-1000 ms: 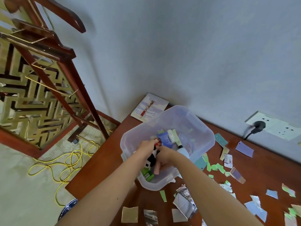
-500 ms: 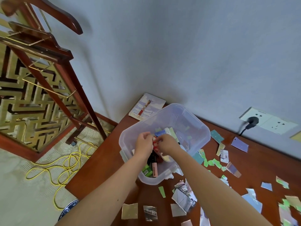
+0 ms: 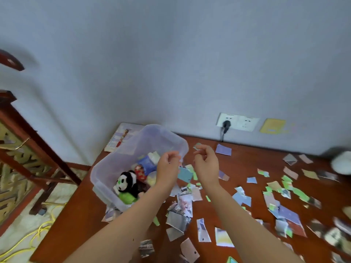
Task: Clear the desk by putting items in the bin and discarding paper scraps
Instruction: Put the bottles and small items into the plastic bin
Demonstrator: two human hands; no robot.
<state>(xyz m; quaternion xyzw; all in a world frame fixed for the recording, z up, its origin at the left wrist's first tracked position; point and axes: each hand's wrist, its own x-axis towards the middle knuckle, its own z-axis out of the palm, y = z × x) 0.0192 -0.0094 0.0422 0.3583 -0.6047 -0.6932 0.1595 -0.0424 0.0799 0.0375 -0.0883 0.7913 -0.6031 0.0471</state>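
Observation:
A clear plastic bin (image 3: 114, 168) stands on the left end of the wooden desk (image 3: 247, 164). Inside lie a panda plush (image 3: 126, 182), a blue packet (image 3: 147, 164), a red item and other small things. My left hand (image 3: 168, 166) hovers over the bin's right edge with loosely curled fingers and holds nothing. My right hand (image 3: 206, 162) hangs just right of the bin above the desk, fingers loosely curled, also with nothing in it. Several torn paper scraps (image 3: 241, 198) in green, blue, purple and printed photo pieces litter the desk to the right and front.
A spiral notebook with a red pen (image 3: 119, 137) leans behind the bin against the wall. A wall socket with a black plug (image 3: 227, 124) is behind the desk. A white round object (image 3: 341, 164) sits far right. A wooden rack (image 3: 28, 139) and yellow cable (image 3: 34, 234) are left, on the floor.
Both hands have lifted out of the bin and moved apart to the right, letting go of the items. The view has swung right, showing more of the desk.

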